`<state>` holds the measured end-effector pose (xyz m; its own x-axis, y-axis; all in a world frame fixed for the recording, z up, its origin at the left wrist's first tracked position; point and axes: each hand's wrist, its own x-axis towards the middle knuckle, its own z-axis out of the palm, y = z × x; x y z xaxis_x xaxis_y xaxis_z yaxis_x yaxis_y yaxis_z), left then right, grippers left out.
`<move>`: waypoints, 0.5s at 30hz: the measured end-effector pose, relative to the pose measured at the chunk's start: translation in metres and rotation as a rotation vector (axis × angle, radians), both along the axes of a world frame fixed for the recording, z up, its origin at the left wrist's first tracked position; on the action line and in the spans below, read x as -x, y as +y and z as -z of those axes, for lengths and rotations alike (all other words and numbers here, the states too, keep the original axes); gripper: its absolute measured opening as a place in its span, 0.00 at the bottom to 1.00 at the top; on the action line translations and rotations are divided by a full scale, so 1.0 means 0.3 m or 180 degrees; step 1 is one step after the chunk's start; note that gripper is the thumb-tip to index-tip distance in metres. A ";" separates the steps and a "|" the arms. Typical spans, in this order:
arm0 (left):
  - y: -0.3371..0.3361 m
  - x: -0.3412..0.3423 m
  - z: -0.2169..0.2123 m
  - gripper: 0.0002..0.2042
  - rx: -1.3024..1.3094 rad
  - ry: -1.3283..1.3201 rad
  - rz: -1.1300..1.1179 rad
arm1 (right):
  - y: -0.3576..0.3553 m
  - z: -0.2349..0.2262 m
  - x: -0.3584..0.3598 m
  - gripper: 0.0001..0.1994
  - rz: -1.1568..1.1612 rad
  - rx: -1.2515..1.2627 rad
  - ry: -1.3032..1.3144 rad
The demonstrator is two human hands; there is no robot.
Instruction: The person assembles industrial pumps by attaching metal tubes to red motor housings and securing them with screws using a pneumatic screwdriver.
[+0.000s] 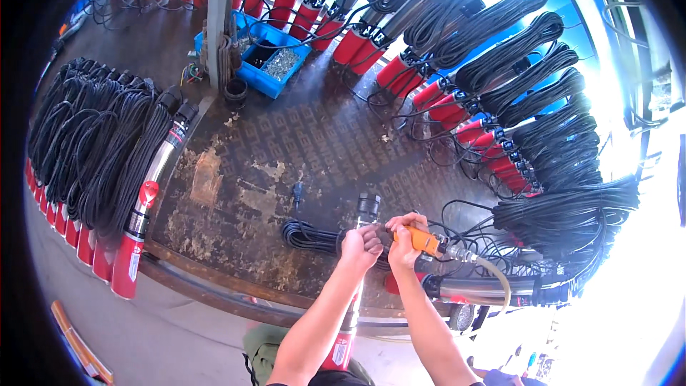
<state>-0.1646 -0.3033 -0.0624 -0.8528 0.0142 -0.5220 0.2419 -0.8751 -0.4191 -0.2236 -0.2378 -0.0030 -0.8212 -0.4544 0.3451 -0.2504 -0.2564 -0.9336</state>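
A slim pump (341,349) with a red lower section, a steel body and a black top (369,204) lies across the table's near edge, its red end by my lap. My right hand (407,238) grips an orange air screwdriver (424,241), whose nose points left at the pump's side. A pale air hose (500,271) runs from the tool's back end. My left hand (361,249) is closed over the pump's steel body, close to the tool's nose; what its fingers pinch is hidden. Beside it lies a coil of black cable (311,236) with a plug (297,191).
Another red and steel pump (479,289) lies right of my right forearm. Similar pumps with coiled cables (564,213) line the far and right sides; more (93,164) stand packed at left. A blue parts bin (266,80) holds small metal pieces beside a metal post (218,21).
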 end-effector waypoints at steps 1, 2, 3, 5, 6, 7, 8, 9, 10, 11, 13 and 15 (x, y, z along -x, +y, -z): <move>0.000 0.004 0.001 0.08 -0.0071 0.0015 -0.0049 | 0.000 0.006 0.016 0.12 -0.0003 0.0009 -0.0060; 0.004 0.009 0.005 0.08 -0.0137 0.0035 -0.0096 | 0.000 0.007 0.030 0.12 -0.0004 0.0023 -0.0115; 0.006 0.013 0.010 0.08 -0.0151 0.0071 -0.0137 | -0.001 0.009 0.041 0.12 -0.0017 0.0016 -0.0145; 0.012 0.014 0.020 0.09 -0.0173 0.0145 -0.0224 | -0.011 0.015 0.050 0.12 -0.0079 0.0144 -0.0264; 0.018 0.008 0.024 0.08 -0.0030 0.0199 -0.0253 | -0.019 0.016 0.051 0.12 -0.0114 0.0212 -0.0323; 0.025 0.000 0.027 0.08 0.0116 0.0251 -0.0286 | -0.025 0.016 0.051 0.12 -0.0083 0.0125 -0.0327; 0.027 -0.006 0.024 0.07 0.0264 0.0302 -0.0320 | -0.034 0.007 0.046 0.12 -0.0053 0.0041 -0.0330; 0.025 -0.020 -0.023 0.08 0.0554 -0.0028 -0.0232 | -0.025 0.008 0.052 0.11 0.0019 -0.0051 -0.0334; 0.029 -0.040 -0.073 0.09 0.0846 -0.0359 -0.0144 | -0.016 0.015 0.059 0.11 0.0057 -0.0132 -0.0305; 0.020 -0.061 -0.114 0.11 0.1148 -0.0692 -0.0090 | -0.020 0.022 0.059 0.11 0.0059 -0.0201 -0.0274; 0.033 -0.090 -0.112 0.09 0.1382 -0.0785 -0.0432 | -0.030 0.033 0.069 0.10 0.0121 -0.0252 -0.0232; 0.041 -0.131 -0.113 0.09 0.1627 -0.0863 -0.0708 | -0.047 0.039 0.074 0.09 0.0247 -0.0217 -0.0235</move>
